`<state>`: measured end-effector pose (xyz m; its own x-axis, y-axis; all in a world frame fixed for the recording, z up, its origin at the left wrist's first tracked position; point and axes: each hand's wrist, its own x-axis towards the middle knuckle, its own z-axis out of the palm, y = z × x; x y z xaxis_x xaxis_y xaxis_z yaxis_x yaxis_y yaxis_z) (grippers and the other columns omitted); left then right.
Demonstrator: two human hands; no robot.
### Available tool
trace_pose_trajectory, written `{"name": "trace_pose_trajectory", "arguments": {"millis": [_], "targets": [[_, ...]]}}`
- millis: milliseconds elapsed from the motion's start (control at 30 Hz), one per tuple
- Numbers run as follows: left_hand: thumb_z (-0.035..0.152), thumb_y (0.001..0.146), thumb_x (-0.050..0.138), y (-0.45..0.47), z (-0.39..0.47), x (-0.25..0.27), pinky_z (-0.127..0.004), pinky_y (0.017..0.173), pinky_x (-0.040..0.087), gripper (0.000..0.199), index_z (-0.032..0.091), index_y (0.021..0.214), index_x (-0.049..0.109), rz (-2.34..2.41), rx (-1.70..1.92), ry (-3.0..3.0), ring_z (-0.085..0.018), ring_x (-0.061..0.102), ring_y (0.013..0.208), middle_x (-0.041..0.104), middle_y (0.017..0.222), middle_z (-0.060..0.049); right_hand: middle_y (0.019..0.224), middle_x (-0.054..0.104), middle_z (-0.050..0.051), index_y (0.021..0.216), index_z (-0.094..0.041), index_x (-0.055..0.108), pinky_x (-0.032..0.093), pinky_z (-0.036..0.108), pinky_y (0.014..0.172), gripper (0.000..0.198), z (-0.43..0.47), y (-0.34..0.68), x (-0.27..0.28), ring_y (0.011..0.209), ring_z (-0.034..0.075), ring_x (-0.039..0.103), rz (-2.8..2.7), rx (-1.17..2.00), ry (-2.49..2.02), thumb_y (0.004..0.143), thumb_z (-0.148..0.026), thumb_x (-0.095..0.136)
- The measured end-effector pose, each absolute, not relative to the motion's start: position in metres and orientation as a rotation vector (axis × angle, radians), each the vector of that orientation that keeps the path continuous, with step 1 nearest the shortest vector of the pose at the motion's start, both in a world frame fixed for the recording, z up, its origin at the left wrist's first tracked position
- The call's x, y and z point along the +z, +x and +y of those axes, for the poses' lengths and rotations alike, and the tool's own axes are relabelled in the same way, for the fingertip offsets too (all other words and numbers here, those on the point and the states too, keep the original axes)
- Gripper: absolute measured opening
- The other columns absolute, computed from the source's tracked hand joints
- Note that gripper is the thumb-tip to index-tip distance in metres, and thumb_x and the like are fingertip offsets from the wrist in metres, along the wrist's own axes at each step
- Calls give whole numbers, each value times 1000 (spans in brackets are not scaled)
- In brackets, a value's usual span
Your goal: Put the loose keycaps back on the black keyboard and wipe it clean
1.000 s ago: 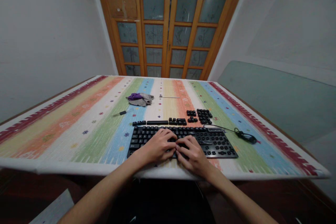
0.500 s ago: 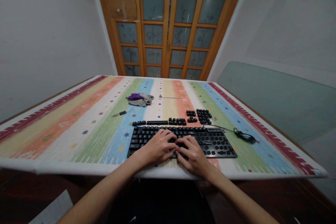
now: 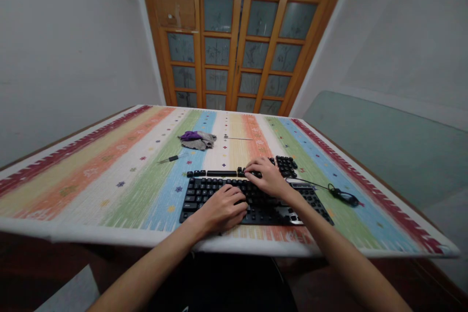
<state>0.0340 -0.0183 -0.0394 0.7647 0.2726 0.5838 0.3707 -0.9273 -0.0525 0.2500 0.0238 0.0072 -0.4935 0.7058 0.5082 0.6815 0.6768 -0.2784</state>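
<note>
Could not tell either grip: had right hand (image 3: 266,175) over loose keycaps (image 3: 287,165), left hand (image 3: 224,208) on keyboard (image 3: 262,207), already keyed at left, still bare-socketed at right.

Remotely, I see a cloth-covered table (image 3: 84,190) striped in many colours. Near its front edge lies a black keyboard (image 3: 261,207), its cable (image 3: 343,197) bunched at right, loose black keys (image 3: 287,165) just beyond. Farther back: a crumpled gray-and-purple rag (image 3: 199,143), a thin rod (image 3: 239,138), a black-handled tool (image 3: 173,158).
</note>
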Motion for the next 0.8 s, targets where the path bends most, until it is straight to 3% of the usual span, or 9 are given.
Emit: {"name": "trace_pose_trajectory", "arguments": {"millis": [200,500,800], "targets": [[21,99,54,33,-20,-38,-36,88,45,13,17,100,67,-519,-893,-2834,-20,61,96,72,99,-5,101,75,11,85,-17,80,47,37,95,16,78,238,3,100,26,65,-2404,80,-1417,89,-21,66],[20,99,52,32,-21,-38,-37,88,46,17,16,101,68,-531,-859,-2865,-21,60,97,71,99,-7,88,78,9,73,-19,80,48,32,88,15,98,232,-6,88,24,67,-2454,116,-1411,84,-19,70],[20,100,52,31,-22,-35,-38,89,47,17,16,102,68,-537,-859,-2881,-21,61,97,71,101,-8,91,71,9,83,-16,74,49,35,85,5,96,236,-7,93,22,63,-2382,143,-1327,86,-19,73]]}}
